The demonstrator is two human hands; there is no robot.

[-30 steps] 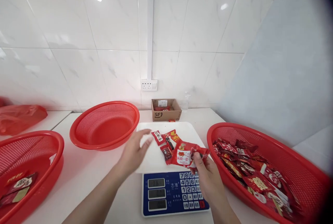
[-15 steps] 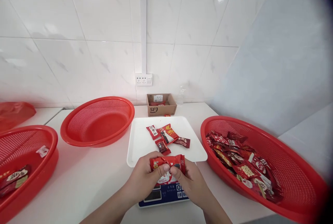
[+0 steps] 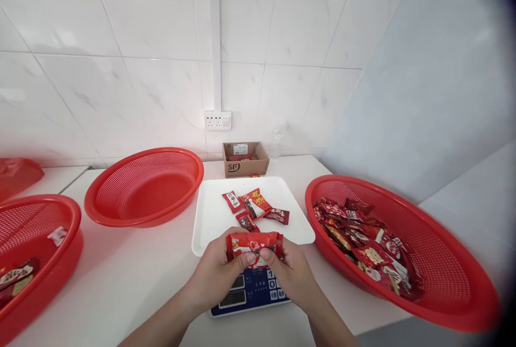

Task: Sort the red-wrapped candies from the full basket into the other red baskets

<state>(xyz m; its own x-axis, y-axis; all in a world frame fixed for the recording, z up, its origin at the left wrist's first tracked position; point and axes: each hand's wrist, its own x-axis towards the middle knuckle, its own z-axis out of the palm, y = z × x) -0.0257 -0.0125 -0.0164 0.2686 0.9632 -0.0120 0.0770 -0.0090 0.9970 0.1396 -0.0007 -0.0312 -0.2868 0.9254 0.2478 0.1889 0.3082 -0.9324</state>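
Between my left hand (image 3: 220, 266) and my right hand (image 3: 291, 269) is a red snack packet (image 3: 255, 239), gripped at both ends with the thumbs pressed on its front. It is held above the blue keypad panel of a weighing scale (image 3: 242, 304), just in front of the white tray (image 3: 209, 202). On that tray lie a larger red and yellow packet (image 3: 256, 203), a small red packet with a white label (image 3: 231, 202), a dark red packet (image 3: 278, 216) and a small brownish-red packet (image 3: 246, 221). My fingertips behind the held packet are hidden.
A red basket (image 3: 451, 271) with many snack packets stands on the right. At the left are another red basket (image 3: 76, 250) with a few packets and a red basket (image 3: 161, 191) showing its bare bottom. Behind the tray sit a cardboard box (image 3: 246, 168) and a clear bottle (image 3: 276, 145).
The view has shifted slightly, so everything sits a little further left. Both hands keep hold of the packet, which is tilted a bit and shows more of its front.
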